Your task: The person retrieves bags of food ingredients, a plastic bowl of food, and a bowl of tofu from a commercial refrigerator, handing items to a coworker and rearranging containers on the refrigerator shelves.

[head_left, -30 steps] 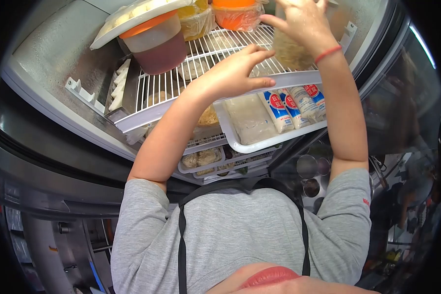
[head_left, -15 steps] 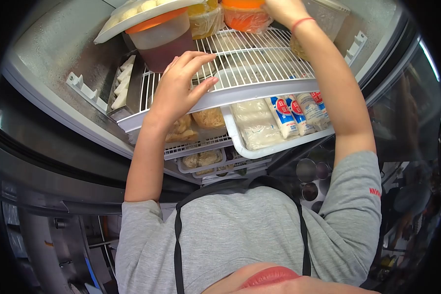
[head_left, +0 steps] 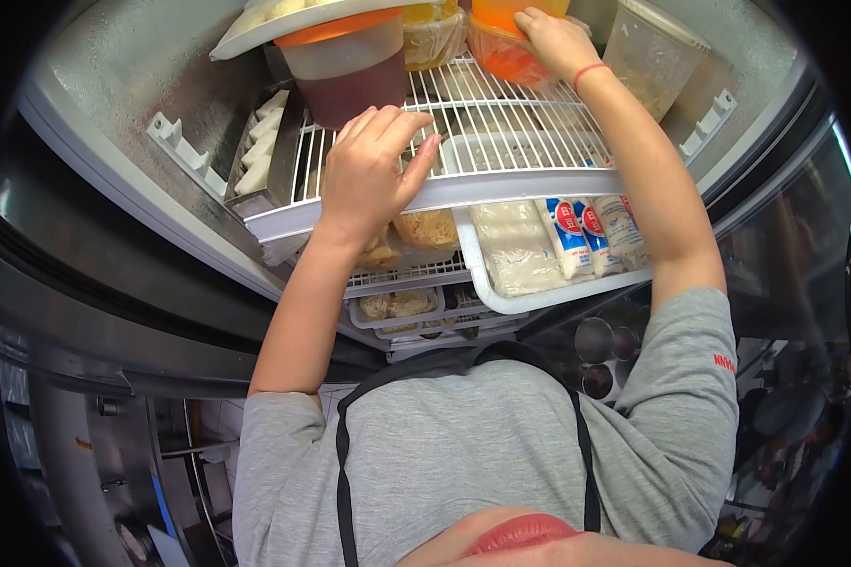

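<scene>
My right hand (head_left: 560, 45) reaches to the back of the wire shelf (head_left: 511, 188), its fingers on the upper side of an orange tub (head_left: 503, 59) partly wrapped in clear plastic. Its thumb is hidden. My left hand (head_left: 373, 170) hovers around the shelf's front edge with curved fingers and the thumb apart, holding nothing. Just behind it stands a clear pitcher (head_left: 345, 80) of dark red liquid with an orange rim. On top of the pitcher rests a white tray (head_left: 284, 26) of pale round pieces. A plastic-wrapped yellow container (head_left: 433, 42) sits between pitcher and tub.
A clear lidded container (head_left: 654, 61) stands at the right. At the left is a metal pan (head_left: 279, 156) with white pieces. Below, a white tray (head_left: 482, 283) holding several printed white packets (head_left: 567, 236) juts out, beside bagged tan food (head_left: 425, 229). Fridge walls border both sides.
The view has shifted, so the shelf and its contents appear lower and further right. My right hand now shows fully on the orange tub. My left hand remains near the shelf's front edge.
</scene>
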Action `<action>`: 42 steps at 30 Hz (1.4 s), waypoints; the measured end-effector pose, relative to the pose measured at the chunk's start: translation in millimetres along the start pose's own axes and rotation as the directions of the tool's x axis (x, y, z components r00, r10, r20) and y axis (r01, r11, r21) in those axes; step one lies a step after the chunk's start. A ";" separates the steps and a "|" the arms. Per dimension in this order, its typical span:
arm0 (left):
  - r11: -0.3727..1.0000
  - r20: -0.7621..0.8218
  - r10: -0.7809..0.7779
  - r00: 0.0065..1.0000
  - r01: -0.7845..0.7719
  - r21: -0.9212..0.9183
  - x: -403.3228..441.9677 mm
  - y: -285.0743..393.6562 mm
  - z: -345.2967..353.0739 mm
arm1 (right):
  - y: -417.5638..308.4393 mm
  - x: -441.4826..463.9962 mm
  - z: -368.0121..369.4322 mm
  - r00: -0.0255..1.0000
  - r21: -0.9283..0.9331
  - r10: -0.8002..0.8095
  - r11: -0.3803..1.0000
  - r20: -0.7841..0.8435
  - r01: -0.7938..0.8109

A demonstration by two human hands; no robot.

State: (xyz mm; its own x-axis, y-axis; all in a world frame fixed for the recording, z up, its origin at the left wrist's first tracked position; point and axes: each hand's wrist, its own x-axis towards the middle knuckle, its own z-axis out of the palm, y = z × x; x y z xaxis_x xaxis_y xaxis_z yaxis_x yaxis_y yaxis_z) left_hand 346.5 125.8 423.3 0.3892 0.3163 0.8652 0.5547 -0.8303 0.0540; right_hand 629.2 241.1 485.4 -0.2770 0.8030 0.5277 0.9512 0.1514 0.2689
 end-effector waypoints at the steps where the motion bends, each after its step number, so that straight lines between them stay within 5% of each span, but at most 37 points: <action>1: 1.000 0.005 0.003 1.000 -0.003 0.003 0.2 0.9 0.0 | -4.5 -11.0 -6.6 1.000 -0.002 -0.004 1.000 0.001 0.004; 9: 1.000 -0.019 0.002 1.000 -0.003 -0.028 4.3 5.2 -0.7 | -26.9 -80.6 -41.5 0.905 0.130 -0.229 0.948 -0.358 0.291; 16: 0.984 -0.072 0.046 0.996 -0.058 -0.170 23.5 16.5 -0.6 | -63.5 -94.8 -59.7 0.843 0.095 -0.274 0.930 -0.463 0.355; 24: 0.989 -0.024 0.143 0.989 -0.144 -0.040 44.6 11.6 19.8 | -92.9 -97.9 -78.1 0.878 0.203 -0.164 0.939 -0.450 0.279; 26: 0.993 0.053 0.024 0.998 -0.018 -0.117 45.8 11.7 27.2 | -75.0 -102.0 -85.2 0.894 0.260 -0.138 0.928 -0.426 0.268; 28: 0.995 0.039 0.095 0.995 -0.094 -0.032 51.8 13.4 30.0 | -29.5 -108.8 -83.0 0.845 0.354 0.084 0.926 -0.528 0.129; 29: 0.989 0.067 0.141 0.988 -0.143 0.033 53.2 11.5 30.5 | -6.3 -110.6 -78.3 0.952 0.436 0.177 0.898 -0.251 -0.052; 31: 0.977 0.127 0.178 0.976 -0.191 0.099 55.9 8.2 29.4 | 21.8 -108.5 -54.0 0.929 0.591 0.209 0.724 0.305 -0.357; 32: 0.952 0.165 0.230 0.959 -0.257 0.165 58.3 3.1 23.4 | 11.9 -119.1 -41.0 0.986 0.769 -0.075 0.635 0.147 -0.067; 38: 0.938 0.224 0.172 0.959 -0.229 0.261 50.6 -3.1 1.9 | 16.6 -112.3 -39.5 0.941 0.647 -0.164 0.759 0.297 -0.072; 40: 0.958 0.188 0.126 0.974 -0.169 0.231 46.6 -4.9 0.0 | 17.2 -96.5 -33.0 0.936 0.362 -0.070 0.930 0.346 -0.065; 42: 0.968 0.175 0.120 0.977 -0.154 0.197 41.9 -12.8 -1.0 | 10.8 -79.4 -38.1 0.880 0.293 -0.096 0.955 0.465 -0.051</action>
State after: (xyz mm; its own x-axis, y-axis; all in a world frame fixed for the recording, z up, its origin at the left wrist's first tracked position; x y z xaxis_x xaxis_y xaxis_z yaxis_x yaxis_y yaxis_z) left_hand 355.0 149.3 459.3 0.5755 0.2894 0.7649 0.6218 -0.7624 -0.1793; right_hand 656.3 157.1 477.1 -0.2719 0.9602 0.0641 0.9620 0.2729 -0.0063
